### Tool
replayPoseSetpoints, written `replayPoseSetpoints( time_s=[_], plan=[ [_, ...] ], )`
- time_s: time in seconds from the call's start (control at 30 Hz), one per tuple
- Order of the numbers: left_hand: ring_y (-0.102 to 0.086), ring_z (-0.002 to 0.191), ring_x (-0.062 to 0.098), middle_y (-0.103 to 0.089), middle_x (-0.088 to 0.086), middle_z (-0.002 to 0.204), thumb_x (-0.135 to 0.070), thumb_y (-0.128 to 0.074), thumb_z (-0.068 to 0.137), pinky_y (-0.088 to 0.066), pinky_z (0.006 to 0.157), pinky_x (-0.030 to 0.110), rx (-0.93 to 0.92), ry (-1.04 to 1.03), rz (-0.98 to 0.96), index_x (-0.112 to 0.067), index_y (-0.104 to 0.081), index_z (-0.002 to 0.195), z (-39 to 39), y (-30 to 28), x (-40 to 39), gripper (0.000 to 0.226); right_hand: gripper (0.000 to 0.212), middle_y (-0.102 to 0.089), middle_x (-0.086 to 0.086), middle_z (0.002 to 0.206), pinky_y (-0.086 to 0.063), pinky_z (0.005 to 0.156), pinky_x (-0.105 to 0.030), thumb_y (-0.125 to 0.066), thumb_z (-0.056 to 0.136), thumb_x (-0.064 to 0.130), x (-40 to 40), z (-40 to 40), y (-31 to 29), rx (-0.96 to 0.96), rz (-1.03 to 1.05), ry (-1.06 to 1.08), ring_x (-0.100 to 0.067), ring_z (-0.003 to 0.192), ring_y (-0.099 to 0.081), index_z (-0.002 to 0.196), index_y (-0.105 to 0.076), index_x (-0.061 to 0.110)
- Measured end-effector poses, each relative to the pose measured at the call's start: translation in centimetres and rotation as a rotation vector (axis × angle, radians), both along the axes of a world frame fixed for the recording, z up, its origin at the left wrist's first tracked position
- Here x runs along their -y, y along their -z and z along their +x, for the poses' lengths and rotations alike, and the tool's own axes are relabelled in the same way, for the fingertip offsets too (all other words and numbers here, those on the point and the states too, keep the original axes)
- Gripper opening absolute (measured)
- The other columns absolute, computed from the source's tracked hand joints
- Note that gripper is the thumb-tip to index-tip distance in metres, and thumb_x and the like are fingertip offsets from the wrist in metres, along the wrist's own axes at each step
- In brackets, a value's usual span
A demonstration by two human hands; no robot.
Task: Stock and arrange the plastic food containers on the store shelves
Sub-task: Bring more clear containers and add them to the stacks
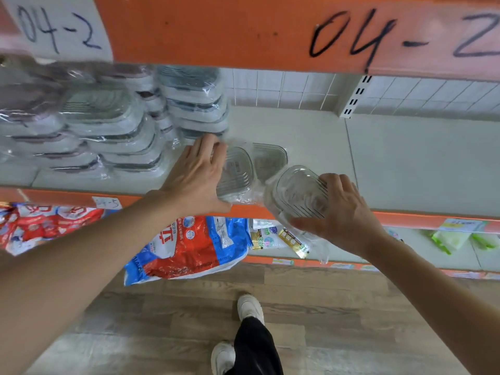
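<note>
One pale shelf [311,136] (orange-edged), wood floor [324,307]

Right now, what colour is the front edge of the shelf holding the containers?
Orange, seen in the head view: the shelf edge.

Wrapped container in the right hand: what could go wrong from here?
1. The right hand holds the wrapped container tilted, off the shelf edge; slick film could slip and it may drop to the floor.
2. The left hand presses the wrapped pack lying at the shelf front; a nudge could push it off.
3. The stacks beside it lean unevenly and might slide if bumped.
</note>
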State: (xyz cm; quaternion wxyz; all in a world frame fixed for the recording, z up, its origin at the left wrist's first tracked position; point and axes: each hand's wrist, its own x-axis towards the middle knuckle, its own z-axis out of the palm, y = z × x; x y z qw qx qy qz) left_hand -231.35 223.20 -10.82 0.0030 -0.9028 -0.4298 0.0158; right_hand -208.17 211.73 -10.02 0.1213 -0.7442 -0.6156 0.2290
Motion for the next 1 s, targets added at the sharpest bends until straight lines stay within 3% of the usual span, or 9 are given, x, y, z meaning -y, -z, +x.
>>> replayPoseSetpoints(
  time_s=[0.13, 0.33, 0.57, 0.77, 0.9, 1.0],
  plan=[
    [-0.045, 0.111, 0.029, -0.042, 0.014, 0.124, -0.057, -0.080, 0.049, -0.033, 0.097, 0.037, -0.063, -0.047, -0.019, 0.001, -0.040, 0.129, -5.0, -0.9, 2.0, 0.107, 0.090, -0.041, -0.005, 0.122, -0.036, 0.097, -0.036, -0.072, 0.063, 0.059, -0.5, -3.7, -1.1, 0.054, -0.012, -0.178, -0.024, 0.113, -0.040, 0.131, -0.036, 0.013],
    [-0.037, 0.124, 0.026, -0.036, 0.008, 0.135, -0.060, -0.076, 0.054, -0.023, 0.105, 0.040, 0.008, -0.224, -0.054, -0.006, -0.029, 0.141, -13.3, -4.4, 4.8, 0.112, 0.100, -0.040, -0.004, 0.127, -0.032, 0.099, -0.036, -0.052, 0.053, 0.071, -1.4, -10.0, -5.2, 0.065, 0.048, -0.382, -0.025, 0.118, -0.038, 0.133, -0.036, 0.013],
    [-0.033, 0.126, 0.022, -0.033, 0.005, 0.137, -0.059, -0.077, 0.056, -0.029, 0.103, 0.038, 0.080, -0.256, -0.058, -0.009, -0.027, 0.142, -19.8, -12.6, 7.7, 0.112, 0.092, -0.041, -0.002, 0.127, -0.031, 0.099, -0.033, -0.057, 0.063, 0.070, -1.8, -15.6, -13.1, 0.120, 0.155, -0.608, -0.021, 0.118, -0.039, 0.135, -0.034, 0.016],
    [-0.035, 0.120, 0.019, -0.036, 0.003, 0.130, -0.058, -0.080, 0.053, -0.026, 0.100, 0.032, 0.165, -0.210, 0.069, -0.012, -0.032, 0.137, -21.1, -21.5, 7.1, 0.107, 0.082, -0.044, 0.005, 0.118, -0.029, 0.083, -0.022, -0.064, 0.065, 0.068, -2.5, -16.0, -22.1, 0.077, 0.156, -0.590, -0.015, 0.108, -0.043, 0.126, -0.040, 0.019],
    [-0.036, 0.117, 0.019, -0.033, 0.002, 0.125, -0.058, -0.081, 0.051, -0.029, 0.101, 0.031, 0.313, -0.216, 0.142, -0.015, -0.033, 0.140, -19.6, -25.0, 5.1, 0.110, 0.080, -0.042, 0.019, 0.103, -0.032, 0.073, -0.018, -0.053, 0.048, 0.084, -3.6, -14.0, -26.5, 0.031, 0.182, -0.473, -0.004, 0.091, -0.045, 0.109, -0.039, 0.033],
    [-0.036, 0.120, 0.021, -0.034, 0.002, 0.127, -0.062, -0.079, 0.053, -0.031, 0.104, 0.040, 0.382, -0.304, 0.178, -0.017, -0.033, 0.141, -17.9, -25.6, 3.4, 0.109, 0.082, -0.044, 0.016, 0.105, -0.034, 0.074, -0.019, -0.059, 0.053, 0.080, -5.5, -11.9, -28.0, 0.054, 0.211, -0.391, -0.005, 0.093, -0.047, 0.116, -0.043, 0.030]
  ],
)
